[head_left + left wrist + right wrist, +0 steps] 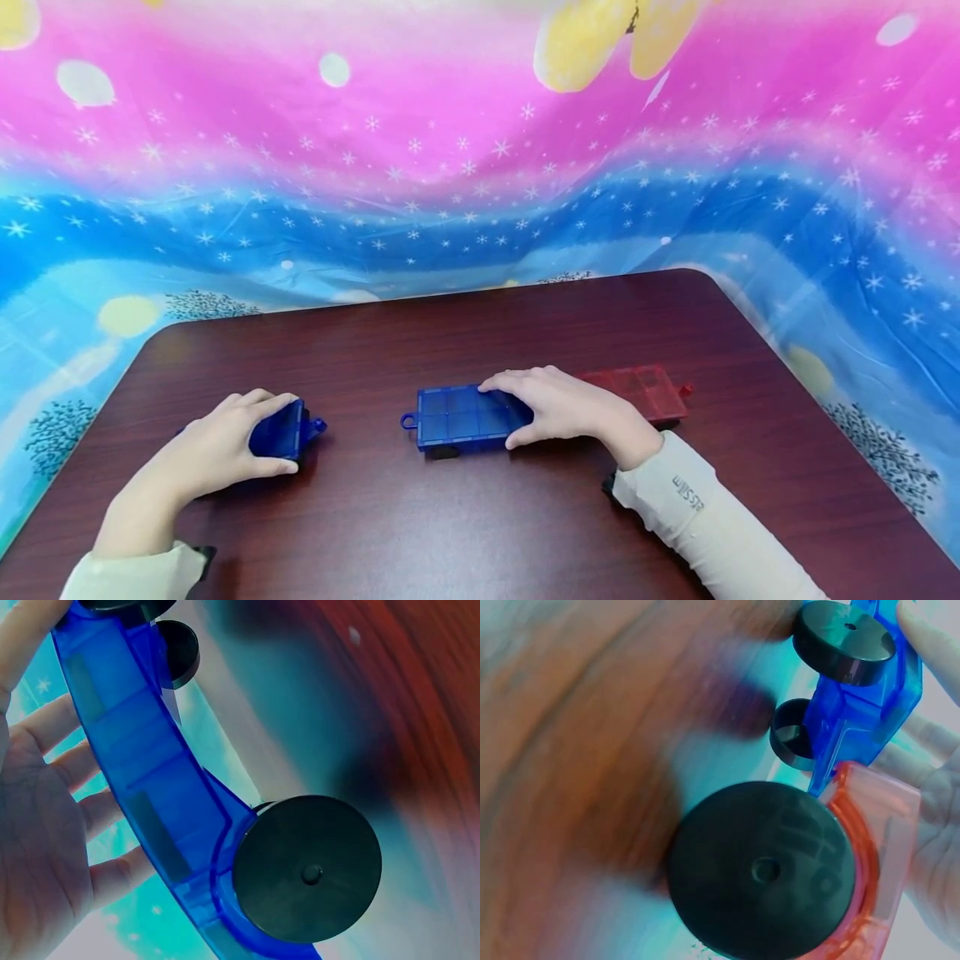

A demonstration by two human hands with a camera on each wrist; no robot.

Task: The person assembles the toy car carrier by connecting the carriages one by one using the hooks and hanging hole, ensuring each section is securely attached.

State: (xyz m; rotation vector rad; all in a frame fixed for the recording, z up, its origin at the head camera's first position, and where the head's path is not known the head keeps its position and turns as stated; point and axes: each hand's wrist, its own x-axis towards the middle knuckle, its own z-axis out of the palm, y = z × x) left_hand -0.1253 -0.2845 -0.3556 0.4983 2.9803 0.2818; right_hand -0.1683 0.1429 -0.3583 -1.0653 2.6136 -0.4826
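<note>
At the left of the table, my left hand (213,446) grips a see-through blue toy car base (277,433) from above, thumb on its near side and fingers on its far side. A small blue hook sticks out of its right end. The left wrist view shows its black wheel (307,870) below the long side. My right hand (566,408) holds a second blue car base (453,417), which has a ring on its left end. Behind it in line is a red car base (648,392); in the right wrist view their ends meet. The hand hides that joint in the head view.
The dark brown wooden table (465,533) has rounded far corners. Beyond its edge hangs a pink and blue cloth (450,192) with snowflakes. A gap of bare table lies between the two blue bases.
</note>
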